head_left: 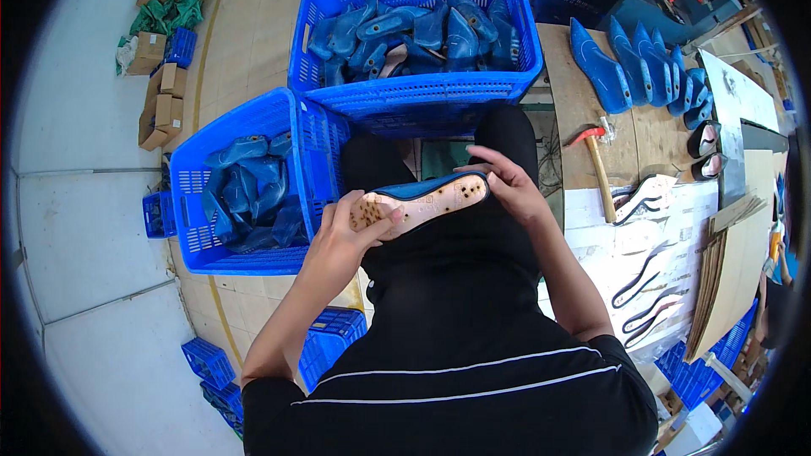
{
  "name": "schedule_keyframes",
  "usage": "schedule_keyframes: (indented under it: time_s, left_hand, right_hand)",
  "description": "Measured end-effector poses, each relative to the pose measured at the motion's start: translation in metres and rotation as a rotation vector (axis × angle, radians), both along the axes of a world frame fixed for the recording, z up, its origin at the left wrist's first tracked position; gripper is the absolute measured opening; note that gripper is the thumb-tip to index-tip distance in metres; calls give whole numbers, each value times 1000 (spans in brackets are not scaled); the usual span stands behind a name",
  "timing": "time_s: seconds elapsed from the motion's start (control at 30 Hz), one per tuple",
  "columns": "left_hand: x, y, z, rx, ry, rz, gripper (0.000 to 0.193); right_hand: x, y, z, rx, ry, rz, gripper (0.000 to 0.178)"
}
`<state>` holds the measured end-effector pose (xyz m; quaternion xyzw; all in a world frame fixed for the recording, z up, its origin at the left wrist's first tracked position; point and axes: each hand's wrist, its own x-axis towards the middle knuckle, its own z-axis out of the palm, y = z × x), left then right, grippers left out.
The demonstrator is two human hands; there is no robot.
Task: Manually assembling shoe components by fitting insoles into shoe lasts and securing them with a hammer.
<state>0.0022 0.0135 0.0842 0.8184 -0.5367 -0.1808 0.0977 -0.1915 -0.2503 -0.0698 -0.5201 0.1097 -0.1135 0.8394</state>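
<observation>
Over my lap I hold a blue shoe last (pixel 412 187) on its side, with a pale insole (pixel 427 209) against its sole. The insole has dark dots clustered at both ends, and a black strip runs along its edge. My left hand (pixel 336 238) is wrapped round the left end, its thumb lying on the insole. At the right end my right hand (pixel 517 192) has the last between thumb and fingers, with some fingers raised above it. Whether anything small is under the right fingertips, I cannot tell.
A large blue crate (pixel 414 84) full of blue lasts stands ahead, a second crate (pixel 245 262) at left. On the bench at right lie a hammer (pixel 601 176), a row of lasts (pixel 600 67), black strips (pixel 644 279) and stacked cardboard (pixel 718 274).
</observation>
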Motion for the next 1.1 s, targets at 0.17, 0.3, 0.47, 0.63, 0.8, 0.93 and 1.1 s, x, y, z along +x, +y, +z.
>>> schedule_keyframes:
  time_s: [0.17,0.3,0.47,0.63,0.8,0.93,1.1]
  left_hand:
    - [4,5,-2,23,-10,-36,73]
    - [5,6,-4,38,-16,-50,75]
    - [7,8,-7,37,-38,-69,75]
    - [9,7,-13,-41,15,-85,63]
    - [6,-10,-24,-313,36,-187,57]
    - [7,-15,-54,-470,-37,-232,50]
    - [12,-11,-82,-549,-123,-272,55]
  right_hand:
    - [2,-2,13,180,-25,-6,62]
    - [-1,-6,18,-121,71,20,55]
    - [0,-6,16,-157,59,23,53]
    - [2,0,11,-90,-15,12,63]
    - [3,12,17,248,-35,-109,70]
    - [-4,5,9,432,-83,-213,73]
    - [-48,-41,-12,-410,384,-777,38]
